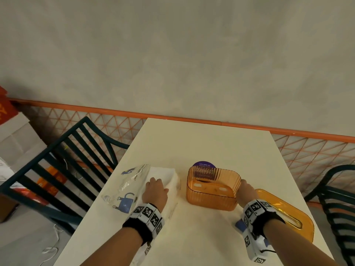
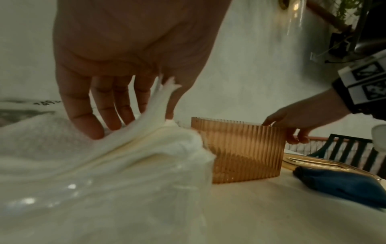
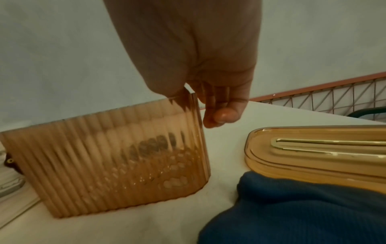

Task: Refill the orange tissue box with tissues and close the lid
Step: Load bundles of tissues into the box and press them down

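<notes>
The orange ribbed tissue box (image 1: 211,191) stands open and empty in the middle of the white table (image 1: 211,143). Its orange lid (image 1: 292,214) lies flat to the right of it. My right hand (image 1: 245,187) pinches the box's right wall, thumb inside and fingers outside, as the right wrist view shows (image 3: 198,107). A stack of white tissues (image 1: 169,179) lies left of the box. My left hand (image 1: 155,189) rests on it, and in the left wrist view the left hand (image 2: 142,122) pinches a raised fold of tissues (image 2: 146,148) between fingers and thumb.
A clear plastic wrapper (image 1: 126,187) with blue print lies left of the tissues. A purple round label (image 1: 204,165) stands behind the box. Blue fabric (image 3: 292,214) lies under my right wrist. Dark slatted chairs stand at the left (image 1: 76,160) and right (image 1: 338,198).
</notes>
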